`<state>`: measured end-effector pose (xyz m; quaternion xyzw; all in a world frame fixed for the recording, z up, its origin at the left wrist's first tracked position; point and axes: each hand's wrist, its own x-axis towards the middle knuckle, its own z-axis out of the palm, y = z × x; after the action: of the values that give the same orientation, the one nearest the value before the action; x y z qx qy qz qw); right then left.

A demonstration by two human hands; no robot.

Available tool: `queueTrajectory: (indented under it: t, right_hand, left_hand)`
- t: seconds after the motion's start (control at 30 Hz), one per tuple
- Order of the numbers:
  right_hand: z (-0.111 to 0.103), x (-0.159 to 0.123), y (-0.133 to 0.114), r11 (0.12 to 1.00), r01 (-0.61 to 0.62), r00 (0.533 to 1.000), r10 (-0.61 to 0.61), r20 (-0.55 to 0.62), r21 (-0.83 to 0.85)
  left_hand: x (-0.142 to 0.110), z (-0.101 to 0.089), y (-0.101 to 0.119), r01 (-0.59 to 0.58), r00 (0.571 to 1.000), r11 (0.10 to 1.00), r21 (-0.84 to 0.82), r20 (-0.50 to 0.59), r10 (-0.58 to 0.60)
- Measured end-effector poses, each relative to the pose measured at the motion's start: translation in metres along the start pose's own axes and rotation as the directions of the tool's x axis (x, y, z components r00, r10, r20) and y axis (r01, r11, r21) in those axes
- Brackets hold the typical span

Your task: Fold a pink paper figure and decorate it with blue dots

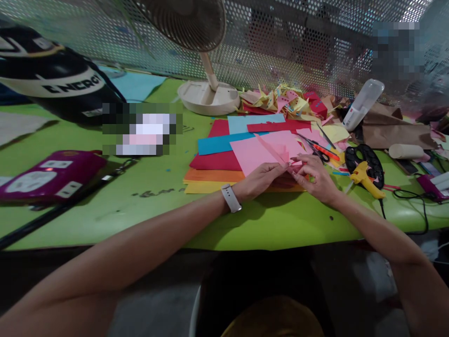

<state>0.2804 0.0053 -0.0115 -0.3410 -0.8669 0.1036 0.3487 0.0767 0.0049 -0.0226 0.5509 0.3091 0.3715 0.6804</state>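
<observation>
A band of green tabletop (266, 229) is being seen between its near edge and the left hand (262, 179) and right hand (315, 177). One narrow pink paper strip (271, 149) is being pinched in both hands' nearly closed fingertips, over stacked coloured sheets (213, 161); beyond, one fan (210, 99) is being flanked by paper scraps (291, 101).

Seems to be a craft workspace, with coloured sheets (245, 152) piled centrally on a green surface (168, 220). Shown too by scissors (329, 151), glue gun (365, 179) and palette (376, 164) toward three o'clock, and by paper scraps (285, 102) toward one.
</observation>
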Motion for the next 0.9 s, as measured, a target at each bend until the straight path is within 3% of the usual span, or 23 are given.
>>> queueTrajectory:
  t: [0.4, 0.9]
  right_hand:
    - [0.0030, -0.0012, 0.0039, 0.998, 0.050, 0.999, -0.051, -0.019, -0.040]
    - [0.0022, -0.0003, 0.0029, 1.000, 0.012, 1.000, -0.012, 0.021, -0.001]
  left_hand:
    - [-0.0016, 0.0028, 0.0027, 0.042, 0.999, 0.996, -0.081, 0.020, -0.041]
    - [-0.0019, 0.0037, 0.0021, 0.057, 0.998, 0.995, -0.081, 0.025, -0.055]
